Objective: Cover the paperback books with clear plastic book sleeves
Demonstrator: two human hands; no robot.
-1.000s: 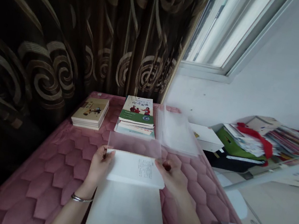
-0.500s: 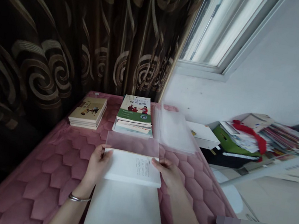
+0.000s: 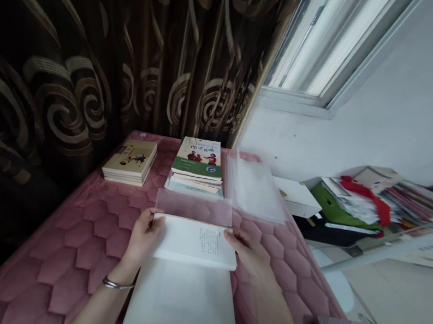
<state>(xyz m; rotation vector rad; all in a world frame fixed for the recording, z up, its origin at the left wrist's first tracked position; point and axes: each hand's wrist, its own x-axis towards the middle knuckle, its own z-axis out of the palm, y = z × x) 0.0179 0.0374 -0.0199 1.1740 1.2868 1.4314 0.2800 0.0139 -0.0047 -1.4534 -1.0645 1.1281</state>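
Note:
An open white book [image 3: 187,284] lies on the pink quilted table [image 3: 81,250] in front of me. Its far half is a thick block of pages with printed text. A clear plastic cover [image 3: 194,207] sticks out beyond the book's far edge. My left hand [image 3: 144,238] grips the far left corner of the book, fingers curled over the pages. At the far right corner, my right hand [image 3: 253,254] pinches the book's edge and the plastic. A metal bracelet [image 3: 118,284] is on my left wrist.
At the back of the table stand a beige book stack [image 3: 130,161], a green-covered book stack [image 3: 198,167] and a pile of clear plastic covers [image 3: 255,190]. A dark patterned curtain [image 3: 95,42] hangs behind. Cluttered books and papers [image 3: 379,203] lie at right under a window.
Both hands stay on the book's far corners with only slight shifts; the right fingers have closed in on the corner. The camera view wobbles a little.

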